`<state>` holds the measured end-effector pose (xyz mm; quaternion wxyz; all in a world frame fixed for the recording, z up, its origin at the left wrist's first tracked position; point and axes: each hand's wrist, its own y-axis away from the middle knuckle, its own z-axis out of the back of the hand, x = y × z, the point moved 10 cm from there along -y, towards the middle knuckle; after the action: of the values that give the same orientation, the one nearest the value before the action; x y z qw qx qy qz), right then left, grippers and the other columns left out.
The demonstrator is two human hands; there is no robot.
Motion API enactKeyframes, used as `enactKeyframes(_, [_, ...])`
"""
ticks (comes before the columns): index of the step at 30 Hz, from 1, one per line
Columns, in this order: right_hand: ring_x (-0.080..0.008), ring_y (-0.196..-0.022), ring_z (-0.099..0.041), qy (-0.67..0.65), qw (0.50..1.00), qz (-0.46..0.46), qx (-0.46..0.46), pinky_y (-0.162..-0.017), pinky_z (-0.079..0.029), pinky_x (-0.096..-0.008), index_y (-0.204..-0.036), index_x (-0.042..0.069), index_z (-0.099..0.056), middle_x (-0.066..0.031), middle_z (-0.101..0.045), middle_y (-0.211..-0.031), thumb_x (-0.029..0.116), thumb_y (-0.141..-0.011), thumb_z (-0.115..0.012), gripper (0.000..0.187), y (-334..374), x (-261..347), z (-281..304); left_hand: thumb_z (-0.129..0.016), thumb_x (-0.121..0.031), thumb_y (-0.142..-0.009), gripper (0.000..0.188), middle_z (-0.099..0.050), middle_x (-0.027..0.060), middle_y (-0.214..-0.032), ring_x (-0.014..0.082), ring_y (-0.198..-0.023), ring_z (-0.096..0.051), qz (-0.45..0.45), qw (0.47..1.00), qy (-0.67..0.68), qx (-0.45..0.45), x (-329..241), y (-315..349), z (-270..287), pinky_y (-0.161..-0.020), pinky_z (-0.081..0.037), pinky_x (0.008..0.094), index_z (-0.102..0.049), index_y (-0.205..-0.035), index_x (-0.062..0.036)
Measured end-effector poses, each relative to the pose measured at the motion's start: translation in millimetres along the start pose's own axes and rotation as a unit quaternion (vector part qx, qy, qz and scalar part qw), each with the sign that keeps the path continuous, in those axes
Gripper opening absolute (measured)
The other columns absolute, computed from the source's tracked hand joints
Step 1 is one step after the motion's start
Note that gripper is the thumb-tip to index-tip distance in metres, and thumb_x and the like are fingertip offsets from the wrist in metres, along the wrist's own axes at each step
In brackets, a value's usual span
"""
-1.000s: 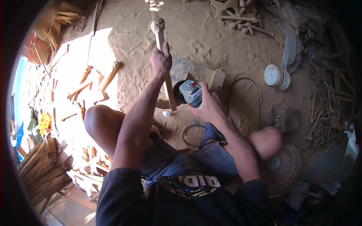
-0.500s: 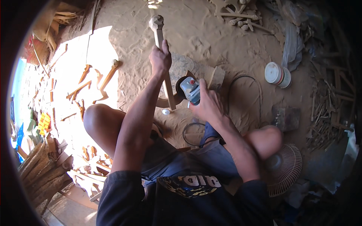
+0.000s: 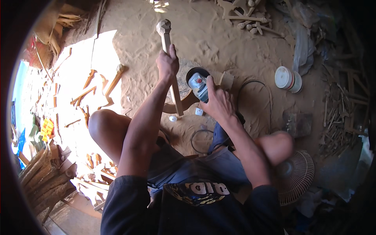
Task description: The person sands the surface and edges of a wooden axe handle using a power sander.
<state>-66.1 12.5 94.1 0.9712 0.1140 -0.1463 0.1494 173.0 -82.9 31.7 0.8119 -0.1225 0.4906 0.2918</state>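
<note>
My left hand is closed round the shaft of a pale wooden club-like piece, its faceted knob pointing away from me. The shaft's lower end reaches down beside a curved brown wooden piece on the ground. In my right hand is an angle grinder, gripped by its body. Its dark round disc or guard faces away from me, right of the shaft and apart from it. A wooden block stands just beyond the grinder. Small white objects lie near the shaft's end.
Cut wooden pieces lie in bright sunlight on the left, with more wood at the far right. A white bucket, a looping cable, a dusty box and a fan are on my right.
The grinder has shifted slightly away from me, uncovering more of the curved wood and a small white object below it. The wooden piece in my left hand has come slightly nearer.
</note>
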Motion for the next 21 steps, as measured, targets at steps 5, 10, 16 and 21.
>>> enactKeyframes(5, [-0.0506,-0.089,-0.070,-0.091,0.995,-0.043,0.020,-0.083,-0.054,-0.0597,-0.150,0.005,-0.034,-0.0315,-0.071,-0.096,0.028,-0.076,-0.084,0.092,2.3,-9.6,-4.1,-0.058,-0.050,-0.102,0.057,-0.070,0.0326,-0.086,0.0492,-0.089,-0.071,0.018,1.000,-0.025,0.004,1.6,-1.6,4.5,-0.082,-0.052,0.0544,-0.068,-0.099,0.0055])
enactKeyframes(10, [-0.0521,-0.096,-0.068,-0.233,0.972,-0.028,0.007,-0.085,-0.055,-0.0574,-0.144,0.003,-0.038,-0.0311,-0.071,-0.104,0.027,-0.073,-0.084,0.088,14.0,-5.6,0.4,-0.059,-0.049,-0.102,0.056,-0.070,0.0332,-0.085,0.0498,-0.089,-0.071,0.019,1.000,0.003,0.014,-1.9,0.4,5.0,-0.081,-0.053,0.0539,-0.068,-0.099,0.0061])
enactKeyframes(16, [-0.0524,-0.096,-0.068,-0.224,0.973,-0.029,0.041,-0.084,-0.055,-0.0562,-0.139,0.000,-0.039,-0.0331,-0.070,-0.102,0.022,-0.074,-0.082,0.081,21.7,0.5,-5.7,-0.058,-0.049,-0.103,0.055,-0.070,0.0342,-0.088,0.0500,-0.092,-0.071,0.014,1.000,-0.015,0.021,-11.8,5.9,2.3,-0.083,-0.053,0.0545,-0.068,-0.099,0.0052])
enactKeyframes(21, [-0.0519,-0.094,-0.069,-0.223,0.973,-0.024,0.052,-0.083,-0.055,-0.0566,-0.141,-0.002,-0.036,-0.0349,-0.070,-0.099,0.021,-0.076,-0.081,0.083,20.8,4.6,-10.1,-0.058,-0.052,-0.102,0.061,-0.069,0.0340,-0.083,0.0495,-0.087,-0.071,-0.006,1.000,-0.011,-0.006,-10.5,4.5,6.1,-0.079,-0.053,0.0547,-0.068,-0.095,0.0075])
